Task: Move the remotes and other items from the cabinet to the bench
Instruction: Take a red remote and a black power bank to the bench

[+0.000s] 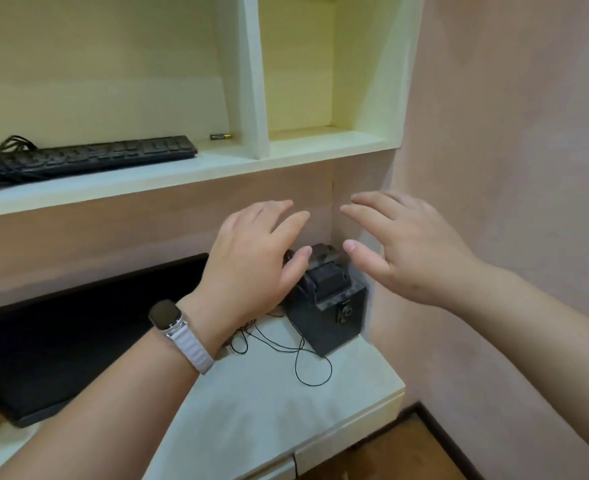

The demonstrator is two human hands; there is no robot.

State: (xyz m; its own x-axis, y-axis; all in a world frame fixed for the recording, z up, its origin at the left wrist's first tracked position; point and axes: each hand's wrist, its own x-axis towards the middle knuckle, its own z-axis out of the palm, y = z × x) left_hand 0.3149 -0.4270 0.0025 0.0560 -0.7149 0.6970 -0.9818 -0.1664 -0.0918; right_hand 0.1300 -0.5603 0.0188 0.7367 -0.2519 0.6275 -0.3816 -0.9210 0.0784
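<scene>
My left hand [251, 251] and my right hand [407, 244] hover open, palms down, just above a black box-shaped speaker [331, 306] that stands on the white cabinet top [268, 403] against the wall corner. A dark item [324, 254] lies on top of the speaker, partly hidden by my left thumb. Neither hand holds anything. On the cream shelf [216, 164] above lie a black keyboard [88, 157] and a small battery [220, 136]. My left wrist wears a watch with a white band.
A thin black cable [300, 355] loops over the cabinet top in front of the speaker. A dark flat monitor [61, 348] leans at the left. The pink wall [511, 168] closes in on the right; wooden floor [407, 455] shows below.
</scene>
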